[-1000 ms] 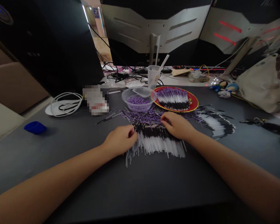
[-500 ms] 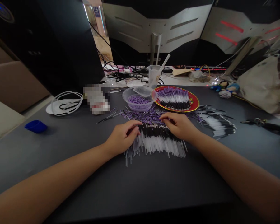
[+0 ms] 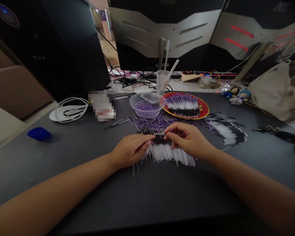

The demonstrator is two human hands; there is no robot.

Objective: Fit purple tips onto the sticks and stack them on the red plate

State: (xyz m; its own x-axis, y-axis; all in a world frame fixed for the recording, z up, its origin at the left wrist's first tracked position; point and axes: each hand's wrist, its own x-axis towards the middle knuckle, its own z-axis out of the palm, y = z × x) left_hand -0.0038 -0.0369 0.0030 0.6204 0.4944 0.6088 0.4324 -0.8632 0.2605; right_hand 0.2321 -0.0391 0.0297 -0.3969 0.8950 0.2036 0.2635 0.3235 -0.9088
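Monitor backs (image 3: 137,24) stand beyond our dark grey desk (image 3: 162,193). On it, right before us, black-and-white plastic sticks (image 3: 166,153) lie side by side in a row, black ends away from us. Our left hand (image 3: 129,150) curls over the row's left side; we cannot tell whether it grips a stick. Our right hand (image 3: 190,139) bends above the row, fingertips drawn close to the thumb, a bit of purple showing there, its hold unclear. Past the row lie loose purple pieces (image 3: 147,124), a clear plastic bowl (image 3: 133,103) and a red plate (image 3: 205,110).
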